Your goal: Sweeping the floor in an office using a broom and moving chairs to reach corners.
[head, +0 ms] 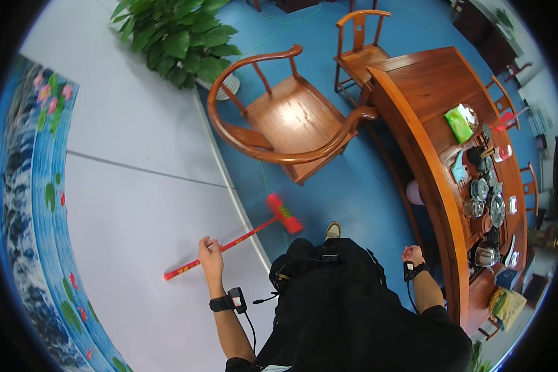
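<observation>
My left hand (211, 258) grips the long red handle of a mallet-shaped tool (242, 238). Its blunt red head (284, 214), slightly blurred, bears a yellow-green band with dark marks and points away from me over the blue floor. The handle's other end sticks out to the left, in front of the white wall panel. On the far side of my body, my right hand (414, 255) hangs beside the wooden tea table's edge (446, 223). Its fingers are curled, and I see nothing in them. A black strap with a small device is on each wrist.
A wooden armchair (297, 109) stands ahead on the blue floor (367, 186), and another wooden chair (362, 53) is behind it. A leafy potted plant (181, 42) is at upper left. Glass tea ware (496, 209) covers part of the table. A thin green cord (264, 181) crosses the floor.
</observation>
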Demonstrator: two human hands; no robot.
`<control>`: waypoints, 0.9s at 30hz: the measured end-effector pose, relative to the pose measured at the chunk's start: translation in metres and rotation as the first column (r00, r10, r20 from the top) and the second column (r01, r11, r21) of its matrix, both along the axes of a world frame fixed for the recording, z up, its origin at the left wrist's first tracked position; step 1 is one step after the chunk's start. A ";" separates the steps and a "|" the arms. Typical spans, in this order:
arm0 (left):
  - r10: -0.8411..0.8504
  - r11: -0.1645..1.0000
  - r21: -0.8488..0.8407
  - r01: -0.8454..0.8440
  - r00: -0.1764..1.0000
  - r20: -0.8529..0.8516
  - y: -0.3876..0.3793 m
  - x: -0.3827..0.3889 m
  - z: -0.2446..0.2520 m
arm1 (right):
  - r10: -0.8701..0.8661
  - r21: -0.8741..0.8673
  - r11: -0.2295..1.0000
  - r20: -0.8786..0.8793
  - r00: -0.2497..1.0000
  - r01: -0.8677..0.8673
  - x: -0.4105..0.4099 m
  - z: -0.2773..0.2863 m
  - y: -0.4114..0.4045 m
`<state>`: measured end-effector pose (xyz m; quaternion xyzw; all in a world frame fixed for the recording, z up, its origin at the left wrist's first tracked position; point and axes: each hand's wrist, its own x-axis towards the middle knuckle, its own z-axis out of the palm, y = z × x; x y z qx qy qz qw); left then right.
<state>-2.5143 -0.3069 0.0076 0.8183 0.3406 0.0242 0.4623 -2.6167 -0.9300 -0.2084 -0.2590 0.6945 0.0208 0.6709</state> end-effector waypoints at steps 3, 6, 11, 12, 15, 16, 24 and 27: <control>-0.002 0.976 -0.219 -0.009 0.999 -0.050 -0.013 0.045 -0.002 | -0.102 0.059 0.993 0.047 0.994 0.099 0.017 0.021 0.014; -0.039 0.951 -0.308 0.032 0.999 -0.016 -0.017 0.101 0.002 | -0.145 0.135 0.983 0.176 0.974 0.122 0.041 0.027 0.040; -0.092 0.887 -0.462 0.009 0.983 -0.158 0.003 0.209 -0.011 | -0.235 0.415 0.900 0.202 0.951 0.134 0.108 0.039 0.099; -0.121 0.882 -0.470 0.035 0.980 -0.156 0.012 0.232 -0.015 | -0.233 0.429 0.898 0.279 0.932 0.096 0.126 0.044 0.112; -0.065 0.876 -0.483 -0.007 0.989 -0.133 0.040 0.314 -0.035 | -0.246 0.538 0.839 0.245 0.938 0.080 0.191 0.064 0.159; -0.067 0.861 -0.509 -0.013 0.988 -0.138 0.049 0.342 -0.040 | -0.226 0.549 0.835 0.256 0.940 0.051 0.213 0.072 0.173; -0.270 0.951 -0.238 0.196 0.903 -0.334 0.081 0.511 -0.080 | 0.064 0.414 0.899 0.199 0.978 -0.143 0.351 0.091 0.288; -0.377 0.871 -0.443 0.212 0.868 -0.325 0.078 0.546 -0.096 | 0.179 0.311 0.914 0.265 0.948 -0.259 0.364 0.085 0.317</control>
